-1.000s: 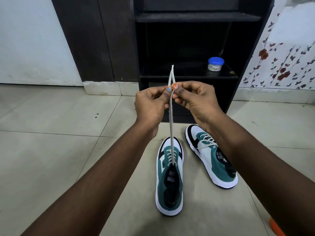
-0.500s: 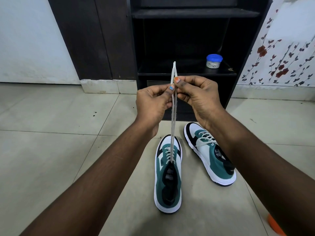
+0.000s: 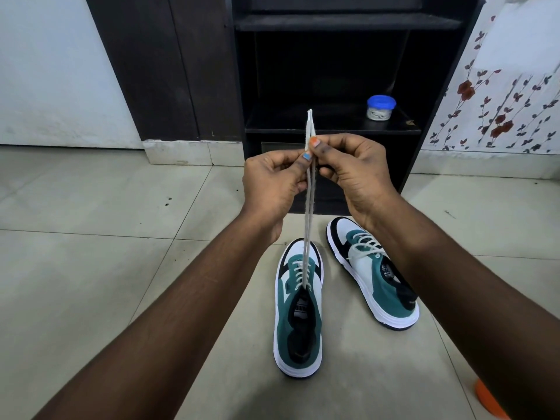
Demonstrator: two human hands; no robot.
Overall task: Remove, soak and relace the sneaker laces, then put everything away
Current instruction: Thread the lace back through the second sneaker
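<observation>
White lace (image 3: 308, 213) runs taut between your hands: your left hand (image 3: 274, 183) and right hand (image 3: 353, 174) pinch both strands together, fingers clamped, ends poking above, strands dropping to the left sneaker (image 3: 298, 316) on the floor.

orange object (image 3: 487, 400) cut off, right sneaker (image 3: 375, 274) part-hidden

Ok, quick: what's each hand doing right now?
Left hand: pinching the lace ends.
Right hand: pinching the same lace ends.
</observation>
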